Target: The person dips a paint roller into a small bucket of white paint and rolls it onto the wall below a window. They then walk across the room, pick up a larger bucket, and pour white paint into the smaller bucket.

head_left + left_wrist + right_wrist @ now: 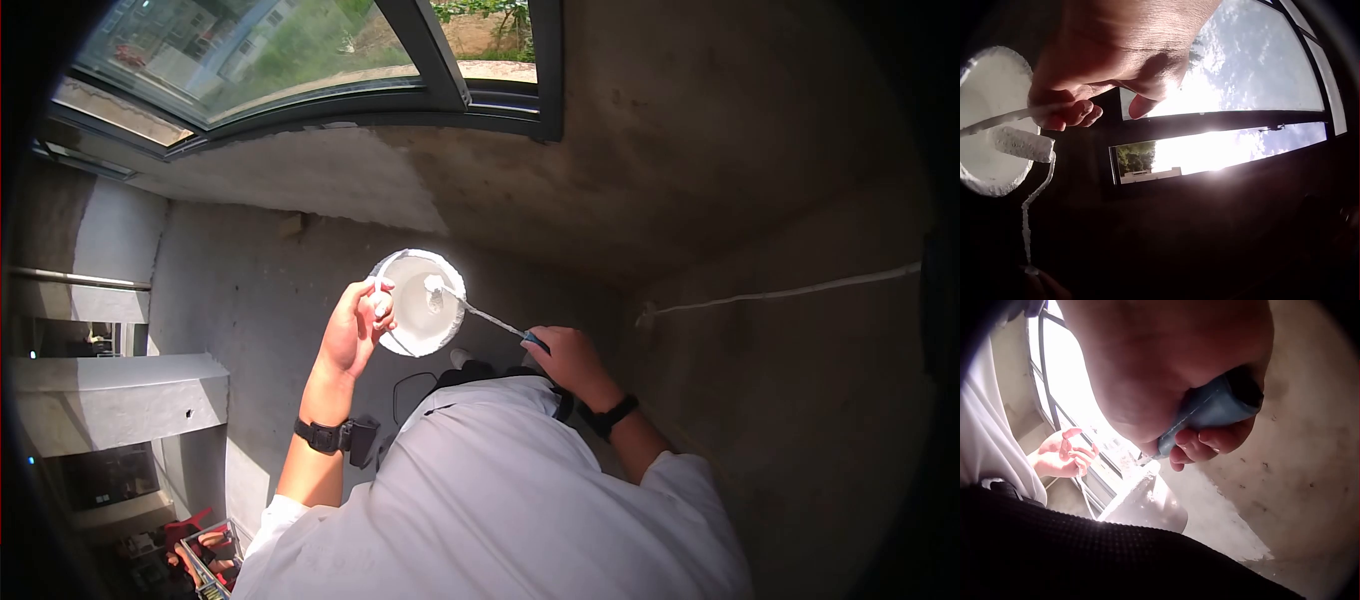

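so a patchy wall [500, 180] is running below the dark window frame [350, 105], with grey floor [240, 275] opening out beside it. left hand [355, 325] is gripping the white bail [1007, 119], holding the bucket [408, 325] in front of the person. right hand [572, 358] is clenching the blue handle [1207, 412], and the roller head [1022, 144] is lying across the bucket's opening, bare space showing toward the crusty rim [991, 190].
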Motion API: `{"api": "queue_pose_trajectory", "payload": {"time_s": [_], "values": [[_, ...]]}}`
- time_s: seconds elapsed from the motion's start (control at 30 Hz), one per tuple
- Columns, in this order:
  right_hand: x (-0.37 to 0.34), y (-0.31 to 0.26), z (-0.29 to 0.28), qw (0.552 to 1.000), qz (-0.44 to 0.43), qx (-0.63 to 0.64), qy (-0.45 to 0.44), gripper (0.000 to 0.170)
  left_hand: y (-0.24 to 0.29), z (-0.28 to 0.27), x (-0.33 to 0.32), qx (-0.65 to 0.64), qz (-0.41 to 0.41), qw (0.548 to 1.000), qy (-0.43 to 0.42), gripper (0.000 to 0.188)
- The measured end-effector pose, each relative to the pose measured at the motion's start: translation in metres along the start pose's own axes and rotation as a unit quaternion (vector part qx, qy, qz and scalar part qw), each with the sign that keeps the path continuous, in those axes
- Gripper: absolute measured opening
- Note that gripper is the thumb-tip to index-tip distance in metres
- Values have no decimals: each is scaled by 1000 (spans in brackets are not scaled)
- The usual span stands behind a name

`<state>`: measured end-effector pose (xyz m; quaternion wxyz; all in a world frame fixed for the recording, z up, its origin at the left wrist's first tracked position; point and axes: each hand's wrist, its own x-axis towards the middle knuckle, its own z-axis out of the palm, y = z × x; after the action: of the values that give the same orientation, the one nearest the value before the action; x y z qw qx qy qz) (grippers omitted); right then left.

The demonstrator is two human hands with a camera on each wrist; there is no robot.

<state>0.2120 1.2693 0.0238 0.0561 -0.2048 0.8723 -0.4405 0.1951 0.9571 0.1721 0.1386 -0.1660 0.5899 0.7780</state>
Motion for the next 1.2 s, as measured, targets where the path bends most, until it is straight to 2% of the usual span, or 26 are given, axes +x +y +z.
{"api": "queue_pose_trajectory", "payload": {"time_s": [0.1, 0.2, 0.3, 0.4, 0.5, 0.6, 0.7, 0.8, 0.9, 1.0, 1.1, 1.2], "values": [[-1, -8, -7, 999, -28, 16, 42, 23, -1, -2, 4, -9, -8, 1000, -15, 33], [-3, -7, -2, 1000, 14, 19, -4, 22, 0, -1, 1, -1, -8, 1000, -7, 33], [-4, -12, -8, 1000, -11, -4, 1, 23, -3, -4, 3, -6, -11, 1000, -21, 34], [-5, -9, 1, 999, 26, 24, -23, 22, -2, -5, 0, -2, -11, 1000, -19, 34], [-5, -10, 0, 1000, -15, -13, 6, 23, -3, -6, 2, -2, -10, 1000, -28, 34], [-7, -18, 4, 999, 21, 27, -7, 23, 1, -6, -3, -6, -10, 1000, -26, 31], [-7, -25, 0, 999, -3, -32, 5, 23, 0, -6, -2, 0, -5, 999, -36, 32], [-12, -32, 4, 999, 43, 18, -8, 24, 4, -11, -3, -1, -2, 999, -47, 32], [-12, -32, 6, 999, 26, -43, -8, 26, 5, -10, -5, 1, -6, 999, -52, 32], [-17, -37, 14, 998, 42, 32, 19, 26, 9, -14, -4, 0, -14, 998, -63, 31], [-20, -47, 13, 996, 63, -61, 16, 25, 3, -19, 3, 0, -19, 996, -82, 29], [-27, -71, 25, 995, 91, -1, 47, 25, 18, -27, 8, -19, -45, 990, -134, 26]]}}
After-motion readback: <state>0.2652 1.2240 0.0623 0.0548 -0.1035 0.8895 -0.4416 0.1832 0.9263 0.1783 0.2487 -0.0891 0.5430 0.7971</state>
